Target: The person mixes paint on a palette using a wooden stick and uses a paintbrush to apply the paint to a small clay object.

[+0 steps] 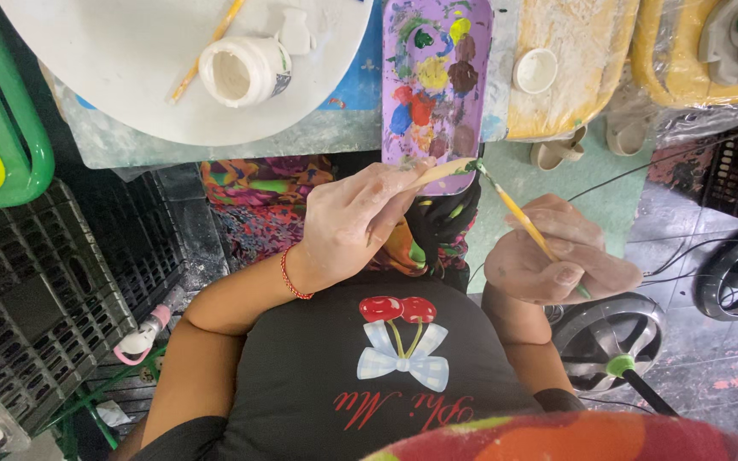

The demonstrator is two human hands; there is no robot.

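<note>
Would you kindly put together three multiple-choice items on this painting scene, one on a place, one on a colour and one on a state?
1. Where does the purple palette lie?
A. right of the round white board
B. on the black crate
C. on the floor tiles

2. What colour is the bracelet on the left wrist?
A. blue
B. red
C. white

3. How is the white jar on the round white board?
A. capped and upright
B. wrapped in plastic
C. open, lying on its side

Answers: 1 A, the palette sits beside the board's right edge. 2 B, a thin red band circles the wrist behind the left hand. 3 C, its open mouth faces the camera, while the right hand holds a yellow brush.
</note>
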